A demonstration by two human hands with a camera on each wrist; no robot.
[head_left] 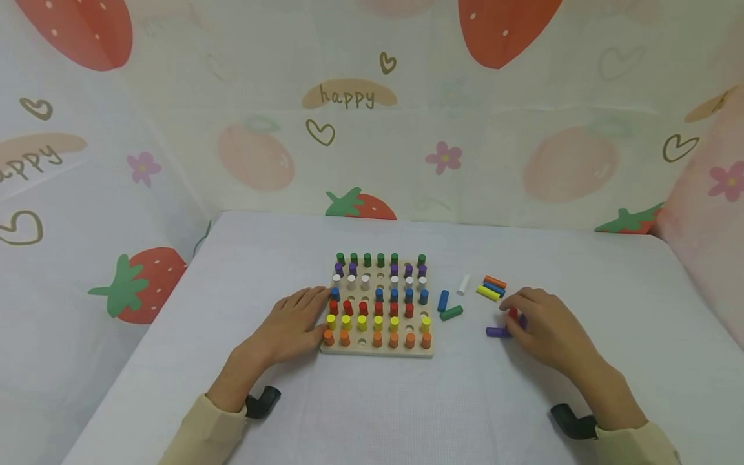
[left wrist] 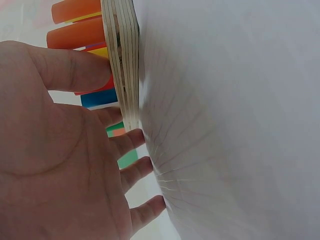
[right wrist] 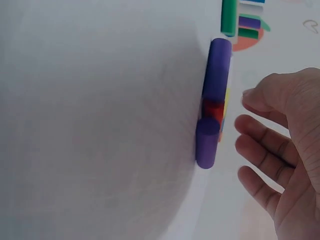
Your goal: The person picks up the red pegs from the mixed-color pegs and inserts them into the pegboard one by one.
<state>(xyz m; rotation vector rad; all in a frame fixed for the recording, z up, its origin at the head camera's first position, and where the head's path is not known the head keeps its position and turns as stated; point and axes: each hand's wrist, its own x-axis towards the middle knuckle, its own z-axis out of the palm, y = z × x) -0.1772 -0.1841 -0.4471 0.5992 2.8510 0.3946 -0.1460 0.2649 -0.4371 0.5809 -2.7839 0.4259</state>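
Observation:
A wooden pegboard [head_left: 378, 353] lies on the table, with rows of coloured pegs upright in it: green, purple, white, blue, red, yellow and orange from back to front. Some holes among them are bare. My left hand [head_left: 293, 326] rests at the board's left side, thumb against its edge in the left wrist view and fingers spread. Over to the right, my right hand [head_left: 549, 329] hovers above a red peg [right wrist: 213, 108] lying between two purple pegs [right wrist: 218, 70]. Its fingers are loosely bent, with nothing between them, and sit a little above the pegs in the right wrist view.
Between board and right hand lie a loose blue peg [head_left: 444, 301], a green peg [head_left: 451, 313] and a white peg [head_left: 463, 285]. Farther right, an orange peg [head_left: 495, 281], another blue one and a yellow peg [head_left: 487, 293] lie side by side. A printed curtain [head_left: 494, 129] stands behind the white table [head_left: 407, 413].

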